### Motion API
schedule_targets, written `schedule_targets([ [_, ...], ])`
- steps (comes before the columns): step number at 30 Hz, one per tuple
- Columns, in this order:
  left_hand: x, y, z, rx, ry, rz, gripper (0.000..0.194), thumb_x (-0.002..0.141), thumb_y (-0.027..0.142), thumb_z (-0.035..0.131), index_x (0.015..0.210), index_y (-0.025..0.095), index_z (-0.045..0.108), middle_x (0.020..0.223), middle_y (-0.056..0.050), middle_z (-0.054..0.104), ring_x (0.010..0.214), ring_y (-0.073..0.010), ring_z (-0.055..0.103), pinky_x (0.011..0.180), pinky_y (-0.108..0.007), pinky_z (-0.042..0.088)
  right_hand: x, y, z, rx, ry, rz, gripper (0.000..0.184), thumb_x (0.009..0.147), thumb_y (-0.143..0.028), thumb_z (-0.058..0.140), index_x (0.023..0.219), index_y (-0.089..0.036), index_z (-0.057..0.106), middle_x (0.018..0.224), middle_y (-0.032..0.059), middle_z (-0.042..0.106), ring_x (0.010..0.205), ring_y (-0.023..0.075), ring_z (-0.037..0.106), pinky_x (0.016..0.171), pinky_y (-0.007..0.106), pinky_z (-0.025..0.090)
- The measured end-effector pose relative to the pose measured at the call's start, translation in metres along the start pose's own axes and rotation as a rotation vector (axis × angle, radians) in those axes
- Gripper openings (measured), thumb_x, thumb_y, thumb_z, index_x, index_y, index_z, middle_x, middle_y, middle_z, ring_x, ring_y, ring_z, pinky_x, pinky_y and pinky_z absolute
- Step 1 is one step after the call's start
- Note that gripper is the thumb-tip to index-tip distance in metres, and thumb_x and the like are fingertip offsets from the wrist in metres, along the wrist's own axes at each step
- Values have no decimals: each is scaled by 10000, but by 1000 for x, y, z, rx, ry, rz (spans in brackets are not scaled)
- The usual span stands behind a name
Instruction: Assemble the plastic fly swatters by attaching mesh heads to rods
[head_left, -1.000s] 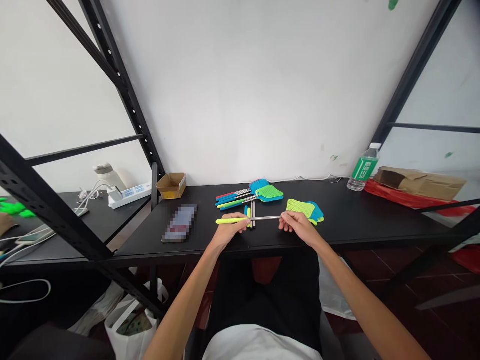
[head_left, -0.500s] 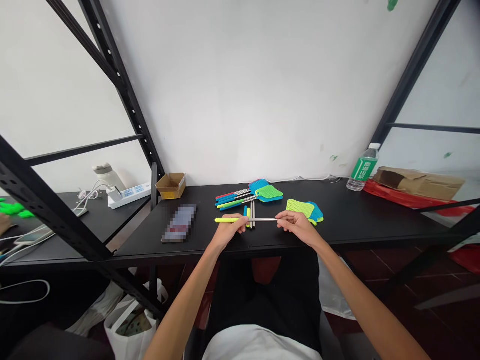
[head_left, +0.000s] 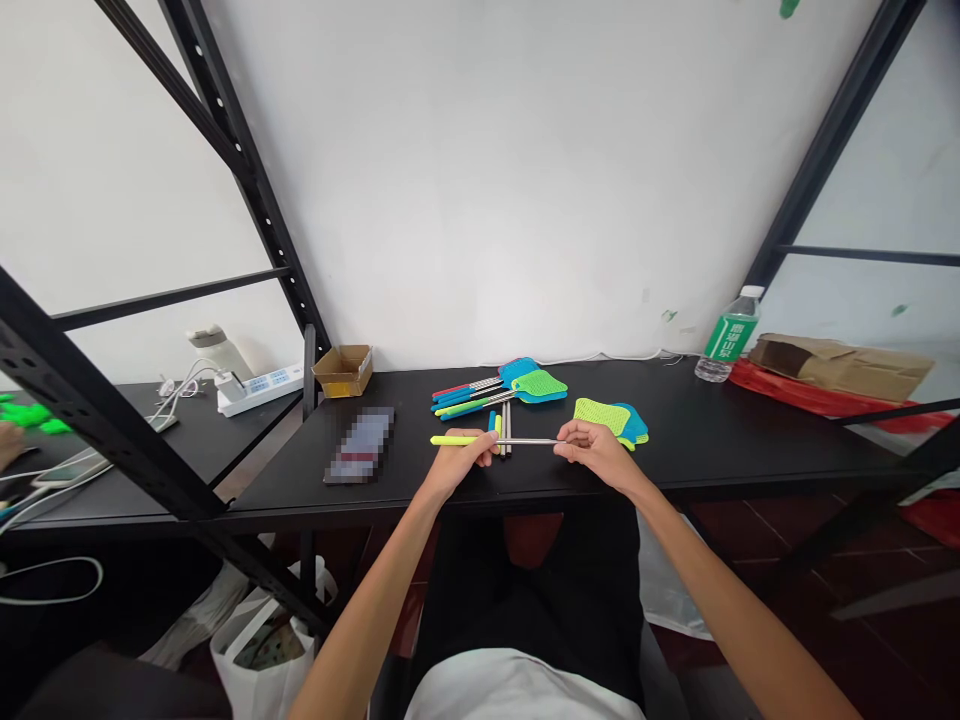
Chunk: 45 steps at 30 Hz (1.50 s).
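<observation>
A fly swatter handle (head_left: 450, 440) with a yellow-green grip and a thin metal rod lies level across both hands above the black desk. My left hand (head_left: 461, 460) is closed around it where grip meets rod. At the rod's other end, the fingertips of my right hand (head_left: 592, 448) pinch the tip. Under the rod are loose metal rods (head_left: 508, 415) and a blue grip (head_left: 492, 421), partly covered by my left hand. Green and blue fly swatter heads (head_left: 600, 412) lie just beyond my right hand. Farther back rests a pile of assembled fly swatters (head_left: 541, 384).
On the desk's left are a phone (head_left: 361, 445) with a blurred screen and an open cardboard box (head_left: 343, 372). A water bottle (head_left: 729, 335) and a brown package (head_left: 840, 365) on red plastic stand at right. Black shelf posts (head_left: 259, 200) frame both sides. Another person's hand (head_left: 9, 442) shows far left.
</observation>
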<state>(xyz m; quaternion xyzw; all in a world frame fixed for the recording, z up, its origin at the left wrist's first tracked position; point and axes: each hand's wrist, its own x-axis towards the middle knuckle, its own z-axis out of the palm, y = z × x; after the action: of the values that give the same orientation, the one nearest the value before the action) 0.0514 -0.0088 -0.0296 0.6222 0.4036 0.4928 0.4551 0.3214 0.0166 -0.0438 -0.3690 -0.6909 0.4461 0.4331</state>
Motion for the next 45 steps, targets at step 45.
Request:
schedule_targets([
  [45, 1, 1, 0, -24, 45, -20, 367, 831, 463, 633, 649, 155, 711, 568, -29, 597, 556, -127, 525, 558, -254, 413, -3, -9, 1, -65, 7, 15, 374, 802, -520, 670, 977, -205, 569, 758, 43, 695, 652, 179, 616, 617, 314, 484],
])
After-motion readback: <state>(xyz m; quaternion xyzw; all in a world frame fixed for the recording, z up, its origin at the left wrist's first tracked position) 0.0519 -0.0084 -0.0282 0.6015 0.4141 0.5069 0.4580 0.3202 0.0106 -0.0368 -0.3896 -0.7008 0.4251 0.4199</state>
